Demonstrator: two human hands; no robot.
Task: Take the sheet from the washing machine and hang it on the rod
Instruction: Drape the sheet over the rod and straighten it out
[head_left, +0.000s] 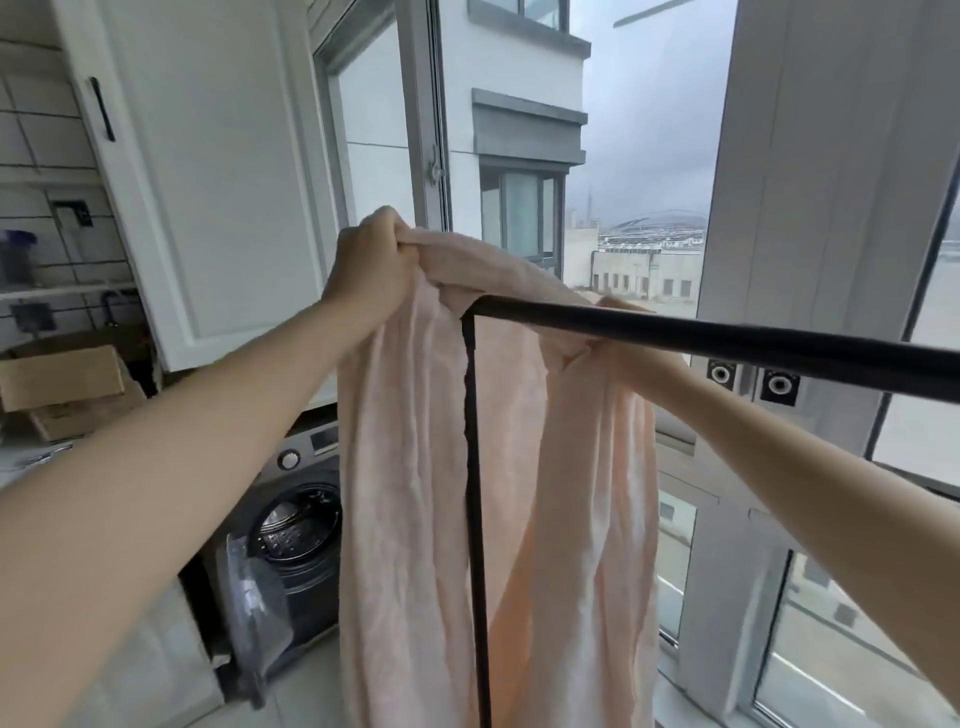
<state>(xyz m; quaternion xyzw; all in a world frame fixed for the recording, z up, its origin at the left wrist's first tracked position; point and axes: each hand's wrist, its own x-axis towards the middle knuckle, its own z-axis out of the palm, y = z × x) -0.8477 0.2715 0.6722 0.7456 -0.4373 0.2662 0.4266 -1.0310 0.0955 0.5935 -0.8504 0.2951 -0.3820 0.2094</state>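
Left hand (371, 260): raised at about 11 o'clock of the frame centre, fingers curled tight on a bunched top edge of the sheet (410, 467), above the rod's end.
Right hand (618, 348): at about 3 o'clock, just behind the rod (727, 338); fingers pinch a fold of sheet, partly hidden by the bar.
Sheet: pale peach, out of the machine, slung between the hands, two long drops hanging either side of the rack's upright (475, 519). Near the rod's corner it looks draped over the bar; whether weight rests there, cannot tell.
Rod: black, runs from centre to the 3 o'clock edge.
Washer (306, 499): 8 o'clock, door (254, 603) open, drum looks bare.
Window (644, 156): 12 to 2 o'clock, behind.
Progress: retrieval done; hanging under way. Likely left: pull along rod, spread, let go.
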